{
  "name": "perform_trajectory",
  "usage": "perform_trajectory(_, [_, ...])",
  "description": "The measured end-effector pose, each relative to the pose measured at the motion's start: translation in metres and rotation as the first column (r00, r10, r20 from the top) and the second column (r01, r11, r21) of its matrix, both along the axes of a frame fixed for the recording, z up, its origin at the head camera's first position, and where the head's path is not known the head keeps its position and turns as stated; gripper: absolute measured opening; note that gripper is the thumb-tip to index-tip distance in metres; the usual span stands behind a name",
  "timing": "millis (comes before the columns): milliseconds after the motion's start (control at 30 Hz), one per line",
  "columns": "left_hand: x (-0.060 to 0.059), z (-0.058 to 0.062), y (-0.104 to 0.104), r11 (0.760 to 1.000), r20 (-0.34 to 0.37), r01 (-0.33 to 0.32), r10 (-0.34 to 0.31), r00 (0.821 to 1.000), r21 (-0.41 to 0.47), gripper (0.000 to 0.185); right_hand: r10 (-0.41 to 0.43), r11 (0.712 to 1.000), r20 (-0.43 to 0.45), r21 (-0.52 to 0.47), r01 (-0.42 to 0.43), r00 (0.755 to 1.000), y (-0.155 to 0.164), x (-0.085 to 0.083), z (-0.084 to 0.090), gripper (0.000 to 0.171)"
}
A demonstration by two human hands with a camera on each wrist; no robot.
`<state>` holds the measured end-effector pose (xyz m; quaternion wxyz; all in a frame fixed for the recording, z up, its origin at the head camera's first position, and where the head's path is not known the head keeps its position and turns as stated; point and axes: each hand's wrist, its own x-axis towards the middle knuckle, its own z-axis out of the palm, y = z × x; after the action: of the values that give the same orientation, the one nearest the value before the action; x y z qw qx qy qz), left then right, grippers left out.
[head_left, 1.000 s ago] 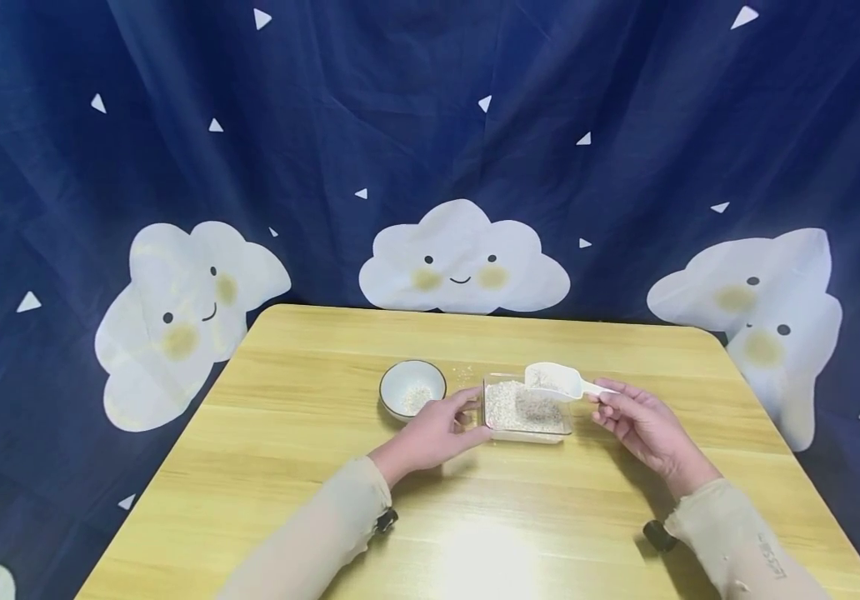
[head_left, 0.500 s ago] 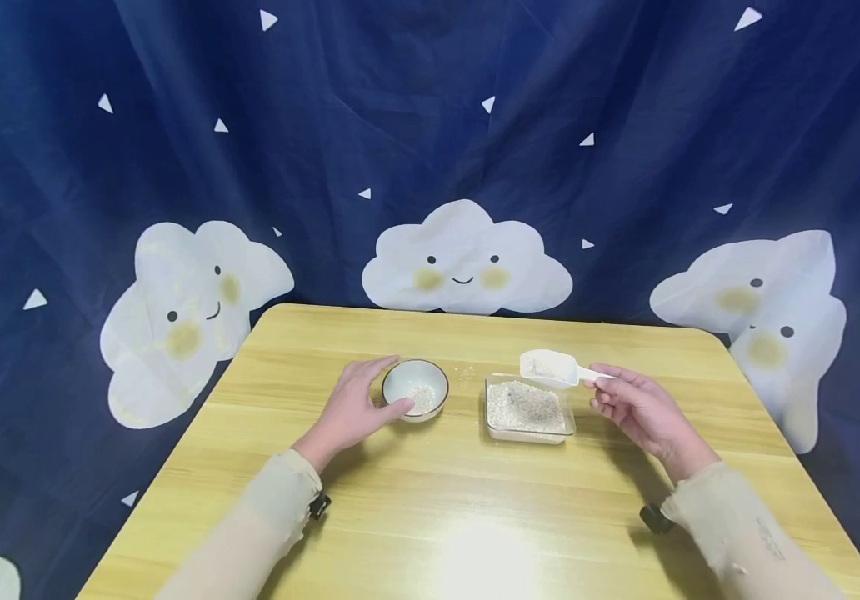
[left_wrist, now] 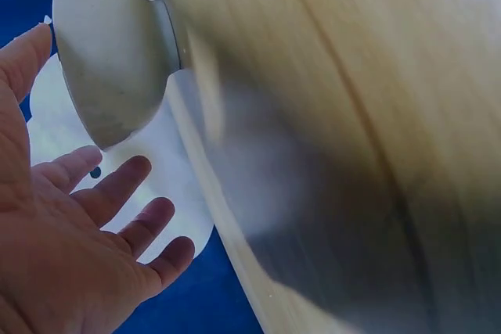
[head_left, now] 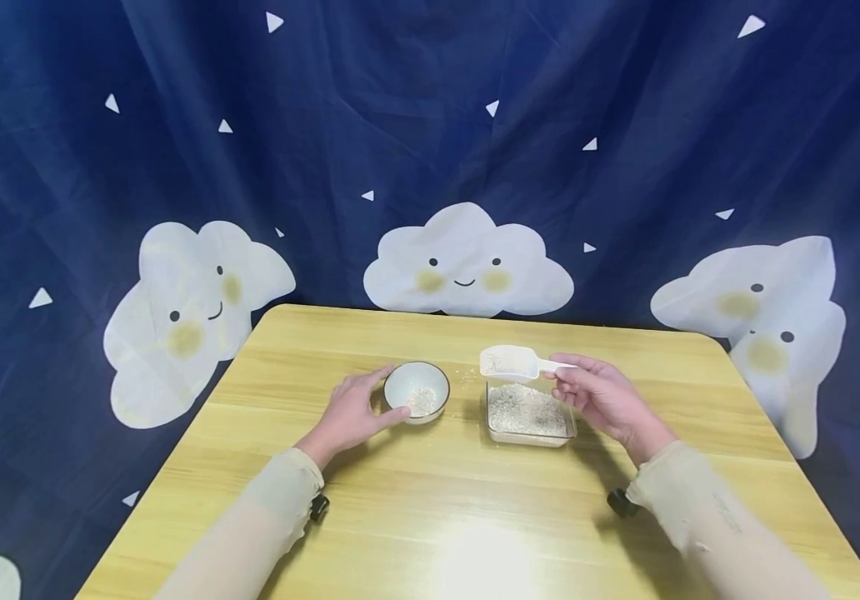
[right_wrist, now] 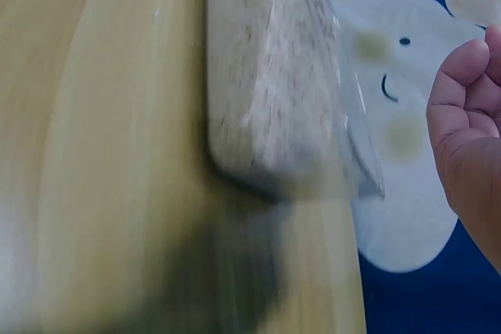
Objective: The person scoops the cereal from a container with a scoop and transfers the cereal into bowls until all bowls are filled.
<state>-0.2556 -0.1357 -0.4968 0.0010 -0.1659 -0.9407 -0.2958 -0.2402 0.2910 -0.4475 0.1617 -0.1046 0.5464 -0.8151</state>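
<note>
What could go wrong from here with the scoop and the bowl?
Grains might spill from the scoop, held by its handle in the right hand, if it crosses the gap between container and bowl; loose bits already dot the table there. The bowl could also slide if bumped, since the left hand's fingers are spread, not curled around it.

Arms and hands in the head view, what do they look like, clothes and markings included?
Pale cream sleeves with ragged cuffs cover the left arm and right arm; a faint marking on the right sleeve is unreadable. A small black device shows at each cuff. The left hand and right hand wear no gloves.
</note>
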Motion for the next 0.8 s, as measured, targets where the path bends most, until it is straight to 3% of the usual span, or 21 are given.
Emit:
perform_trajectory(200, [0.000,-0.003,0.004,1.000,0.011,0.004,-0.004,1.000,-0.002,0.089,-0.005,1.000,0.019,0.016,0.005,1.000,-0.026,-0.008,0.002,0.033])
perform_trajectory(500, [0.002,-0.003,0.004,1.000,0.020,-0.001,0.001,1.000,0.004,0.092,-0.071,0.986,0.061,0.152,0.061,0.996,-0.062,-0.020,0.000,0.024])
perform_trajectory(667, [0.001,-0.005,0.002,1.000,0.024,-0.011,0.011,1.000,0.003,0.094,-0.100,0.974,0.034,0.206,0.091,0.994,-0.076,-0.022,0.000,0.024])
perform_trajectory(800, [0.000,-0.006,0.002,1.000,0.026,-0.008,0.008,1.000,0.008,0.094,-0.124,0.947,-0.011,0.298,0.122,0.992,-0.085,-0.023,-0.001,0.033])
